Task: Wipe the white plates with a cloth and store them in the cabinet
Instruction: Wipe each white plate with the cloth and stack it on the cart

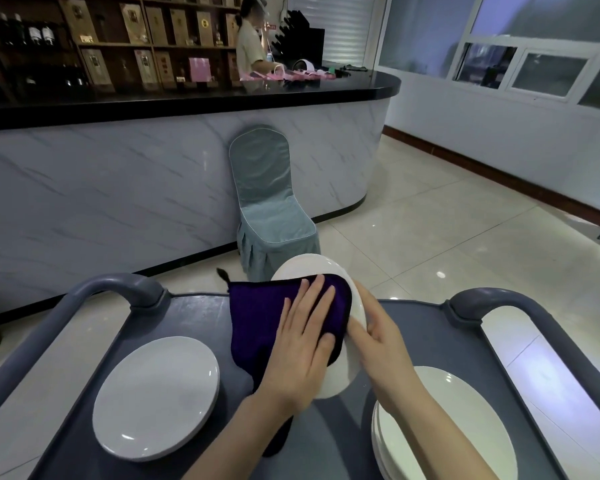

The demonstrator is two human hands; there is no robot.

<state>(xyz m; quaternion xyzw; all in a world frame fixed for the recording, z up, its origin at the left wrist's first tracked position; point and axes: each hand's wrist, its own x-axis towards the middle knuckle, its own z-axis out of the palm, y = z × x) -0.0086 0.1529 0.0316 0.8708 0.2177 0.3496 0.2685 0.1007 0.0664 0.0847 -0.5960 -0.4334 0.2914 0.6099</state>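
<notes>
You hold the tilted white plate (pixel 340 375), long axis 12-to-6 o'clock, over the cart (pixel 194 313), right grip (pixel 378 336) clasping its 3 o'clock rim, while your left grip (pixel 302 344), fingers flat, presses the purple cloth (pixel 257 313) onto its face from 9 o'clock.

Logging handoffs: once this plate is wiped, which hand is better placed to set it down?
Probably the right hand: its grip holds the tilted plate by the rim, while the left hand only presses the purple cloth flat.
</notes>
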